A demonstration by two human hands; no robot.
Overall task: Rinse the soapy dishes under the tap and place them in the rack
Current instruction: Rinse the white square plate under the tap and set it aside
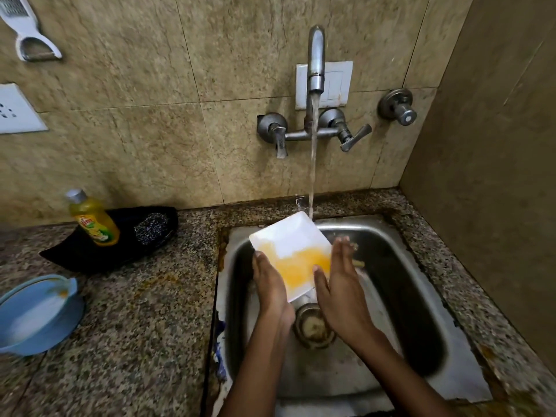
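Note:
A white square plate [288,245] smeared with yellow residue is tilted over the steel sink [415,311]. My left hand [269,284] grips its lower left edge. Against the plate's right edge rests my right hand [338,284], flat with its fingers straight. Water runs from the wall tap [316,64] and strikes the plate's top corner. Blue plates [33,314] with a yellow smear lie stacked on the counter at the left.
A yellow dish soap bottle [91,219] and a steel scrubber [152,228] sit in a black tray [69,257] on the granite counter. The sink drain [313,326] lies below my hands. A side wall stands close on the right.

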